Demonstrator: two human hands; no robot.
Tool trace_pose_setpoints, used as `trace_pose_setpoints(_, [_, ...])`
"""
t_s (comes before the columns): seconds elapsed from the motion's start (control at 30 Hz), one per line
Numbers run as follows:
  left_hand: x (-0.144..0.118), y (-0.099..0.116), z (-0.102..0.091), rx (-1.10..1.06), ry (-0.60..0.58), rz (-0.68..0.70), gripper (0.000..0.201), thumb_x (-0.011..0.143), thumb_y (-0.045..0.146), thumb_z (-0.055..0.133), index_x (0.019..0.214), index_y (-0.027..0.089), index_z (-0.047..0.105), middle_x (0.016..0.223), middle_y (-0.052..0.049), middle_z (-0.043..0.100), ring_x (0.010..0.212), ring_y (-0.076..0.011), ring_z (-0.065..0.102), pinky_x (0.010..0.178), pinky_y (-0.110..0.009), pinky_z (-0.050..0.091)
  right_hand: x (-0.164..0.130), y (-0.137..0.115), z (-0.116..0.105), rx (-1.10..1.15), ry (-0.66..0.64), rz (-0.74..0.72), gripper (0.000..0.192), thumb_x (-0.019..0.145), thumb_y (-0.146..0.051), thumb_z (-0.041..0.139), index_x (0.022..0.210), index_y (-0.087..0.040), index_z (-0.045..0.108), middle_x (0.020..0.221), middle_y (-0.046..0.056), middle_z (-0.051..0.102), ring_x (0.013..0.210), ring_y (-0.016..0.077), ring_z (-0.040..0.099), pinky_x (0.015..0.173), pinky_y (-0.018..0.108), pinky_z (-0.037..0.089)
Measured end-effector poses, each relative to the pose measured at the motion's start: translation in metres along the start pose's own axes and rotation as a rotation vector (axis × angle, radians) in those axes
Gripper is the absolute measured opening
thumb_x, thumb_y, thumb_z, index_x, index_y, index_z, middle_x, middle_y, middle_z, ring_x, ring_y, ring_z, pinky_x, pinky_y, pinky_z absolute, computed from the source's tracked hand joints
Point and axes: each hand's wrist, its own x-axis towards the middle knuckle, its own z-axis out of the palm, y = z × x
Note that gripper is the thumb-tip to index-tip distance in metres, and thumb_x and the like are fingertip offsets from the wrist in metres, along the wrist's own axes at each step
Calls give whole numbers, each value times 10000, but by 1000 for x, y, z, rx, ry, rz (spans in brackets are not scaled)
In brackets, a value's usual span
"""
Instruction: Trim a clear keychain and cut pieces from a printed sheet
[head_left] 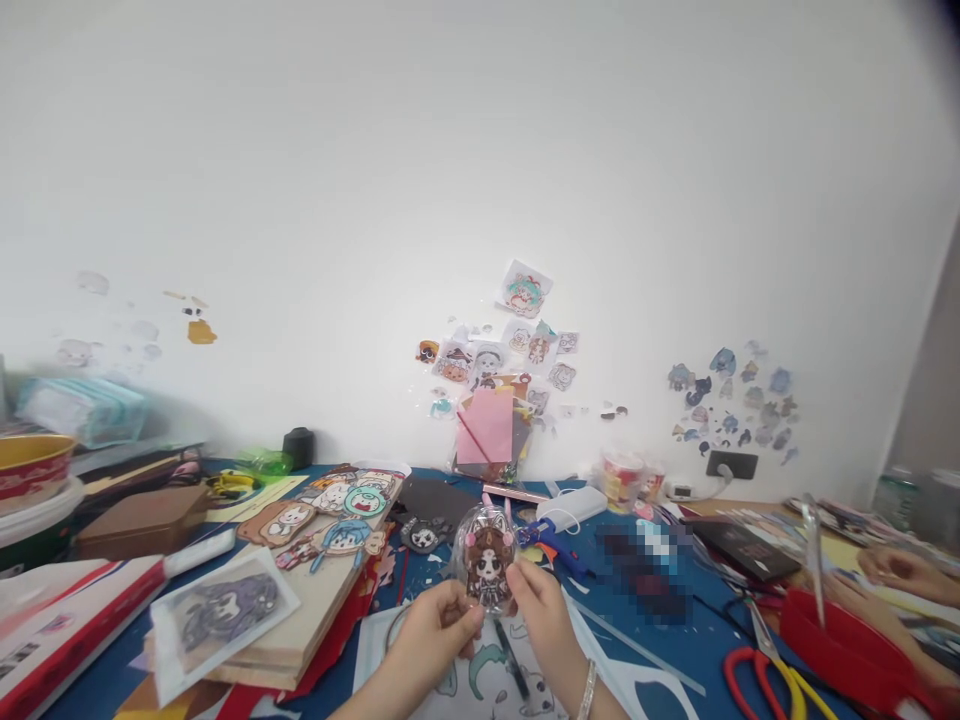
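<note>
Between my hands, upright, is a brown-haired cartoon paper cutout [490, 560] with a clear, shiny plastic layer around it. My left hand [444, 625] pinches its lower left edge with thumb and fingers. On the other side, my right hand [541, 600], with a bracelet at the wrist, grips the right edge. Beneath them lies a drawing sheet [480, 690] with green and grey line art, and a dark pen [511, 658] rests on it. Just behind the cutout sit blue-handled scissors [559, 545].
Left stands a thick book [300, 620] carrying several cartoon cutouts and a sleeved purple one [229, 610]. At right are red-and-yellow-handled scissors [765, 670], a red tape dispenser [855, 650] and another person's hand [904, 575]. Stickers cover parts of the white wall [375, 200].
</note>
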Motion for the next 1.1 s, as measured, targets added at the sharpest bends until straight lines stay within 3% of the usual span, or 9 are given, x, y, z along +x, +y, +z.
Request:
trace_pose_setpoints(0.27, [-1,11,-9,-73,14,-4,476,583,617,602,698,158,546,558,9,557,459,-122,498,451,-246,424,-4,-3,4,-41,-193,-42,455,832,-535,368,524,-204,312,477,-51,325,458,107,382,465,226,288])
trace_pose_setpoints(0.47, [-2,8,-9,-47,-73,62,510,657,560,583,894,109,573,658,-48,604,528,-157,545,445,-261,464,-6,-1,5,-1,-131,-33,426,822,-523,411,560,-187,402,522,-47,343,487,103,348,468,226,275])
trace_pose_setpoints(0.63, [-2,2,-7,127,-79,37,564,708,585,487,964,90,571,736,-67,615,476,-136,527,423,-259,449,-4,4,3,21,-110,-49,421,806,-516,452,582,-162,492,485,-47,360,459,104,367,444,222,275])
trace_pose_setpoints(0.7, [-5,7,-8,247,-39,39,582,734,552,464,1089,94,517,861,-95,627,576,-164,569,497,-278,479,-3,5,3,59,-74,-14,424,784,-529,482,606,-148,543,485,-41,384,456,107,379,437,220,287])
trace_pose_setpoints(0.8, [-14,31,-13,506,176,137,685,771,461,457,1336,144,233,1145,-134,542,828,-200,586,718,-334,484,0,5,5,151,-4,78,421,745,-543,529,720,-135,627,555,-4,497,519,132,443,483,227,350])
trace_pose_setpoints(0.87, [-23,55,-24,718,320,222,689,784,420,440,1359,152,169,1213,-143,498,974,-224,545,801,-367,456,1,3,6,199,47,134,438,718,-557,552,783,-136,652,613,19,554,586,160,485,537,240,385])
trace_pose_setpoints(0.93, [-36,80,-44,1013,397,326,602,784,413,437,1308,144,315,1271,-148,457,1132,-254,444,929,-411,365,1,1,7,220,81,174,454,690,-574,571,779,-137,658,607,22,557,617,177,501,562,249,396])
trace_pose_setpoints(1.0, [-52,98,-74,1298,476,246,589,722,460,503,1210,132,471,1234,-163,498,1166,-311,407,940,-454,332,0,0,8,223,94,215,454,680,-585,574,741,-142,653,551,5,519,576,167,483,533,244,383])
trace_pose_setpoints(1.1, [-77,103,-127,1485,483,65,696,596,458,610,1225,194,473,1218,-107,544,1120,-302,456,860,-407,388,-2,-2,9,216,91,283,444,681,-593,563,689,-154,627,490,-26,450,478,126,407,455,224,322])
